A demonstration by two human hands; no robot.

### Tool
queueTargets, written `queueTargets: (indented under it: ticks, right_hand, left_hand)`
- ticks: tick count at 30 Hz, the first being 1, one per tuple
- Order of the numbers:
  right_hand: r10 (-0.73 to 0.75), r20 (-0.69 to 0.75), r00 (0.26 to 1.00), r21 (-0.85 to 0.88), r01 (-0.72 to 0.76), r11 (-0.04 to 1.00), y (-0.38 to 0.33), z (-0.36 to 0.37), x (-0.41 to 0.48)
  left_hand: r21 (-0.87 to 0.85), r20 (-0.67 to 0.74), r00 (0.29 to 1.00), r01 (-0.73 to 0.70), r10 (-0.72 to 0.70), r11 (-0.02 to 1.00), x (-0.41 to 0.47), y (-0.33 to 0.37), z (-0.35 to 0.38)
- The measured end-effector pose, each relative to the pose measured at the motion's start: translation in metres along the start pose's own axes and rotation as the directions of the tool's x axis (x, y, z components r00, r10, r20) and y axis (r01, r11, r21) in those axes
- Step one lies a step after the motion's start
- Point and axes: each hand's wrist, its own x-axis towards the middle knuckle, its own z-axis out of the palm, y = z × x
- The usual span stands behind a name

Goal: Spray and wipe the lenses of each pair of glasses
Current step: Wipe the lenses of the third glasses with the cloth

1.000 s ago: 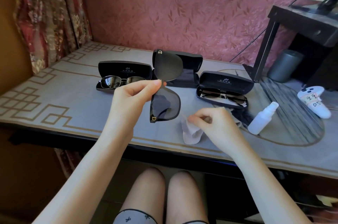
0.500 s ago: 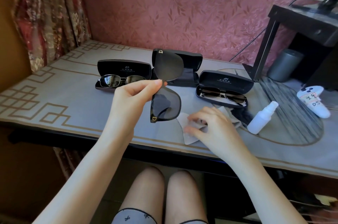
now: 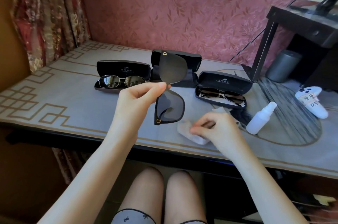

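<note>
My left hand (image 3: 136,102) pinches the bridge of large black sunglasses (image 3: 171,71) and holds them upright above the table, one lens over the other. My right hand (image 3: 217,128) rests on a white cleaning cloth (image 3: 184,129) lying on the table, fingers closed on its edge. A white spray bottle (image 3: 259,118) lies tilted just right of that hand. Metal-framed sunglasses (image 3: 121,81) sit in an open black case (image 3: 123,69) at the left. Another metal-framed pair (image 3: 222,94) sits in an open case (image 3: 225,81) at the right.
A third open black case (image 3: 193,62) stands behind the held sunglasses. A white controller (image 3: 312,101) lies at the far right. A dark side table (image 3: 300,22) and a grey cylinder (image 3: 282,65) stand at the back right. My knees are under the table's front edge (image 3: 164,152).
My right hand has pressed down onto the cloth and gathered it on the table, after holding it slightly lifted. The left hand and the black sunglasses stay in place.
</note>
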Motion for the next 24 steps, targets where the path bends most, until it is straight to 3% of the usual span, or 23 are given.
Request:
queueTargets:
  ticks: [3,11,15,18,21,24]
  right_hand:
    - [0.025,0.066,0.997,-0.126,-0.017,0.992,0.003,0.003,-0.002]
    - [-0.015,-0.045,0.999,-0.102,0.010,0.995,0.003,-0.004,-0.001]
    - [-0.068,-0.172,0.983,0.146,0.094,0.985,0.001,-0.007,0.002]
    - [0.002,-0.178,0.984,0.384,0.068,0.921,0.000,-0.006,0.002]
    - [0.076,-0.085,0.993,0.625,-0.007,0.781,-0.004,-0.004,-0.003]
    - [-0.015,-0.002,1.000,0.796,0.011,0.606,-0.020,-0.001,-0.011]
  left_hand:
    - [0.001,0.007,1.000,-0.003,0.003,1.000,-0.001,0.000,0.000]
    - [0.019,0.010,1.000,0.003,-0.003,1.000,-0.001,0.000,0.000]
    - [0.012,0.017,1.000,-0.001,0.001,1.000,-0.001,0.000,0.001]
    - [-0.013,0.012,1.000,0.005,-0.005,1.000,-0.002,0.000,0.003]
    - [-0.053,0.001,0.999,0.032,-0.032,0.998,-0.003,-0.002,0.007]
    - [-0.105,-0.014,0.997,0.070,-0.072,0.992,-0.004,-0.004,0.011]
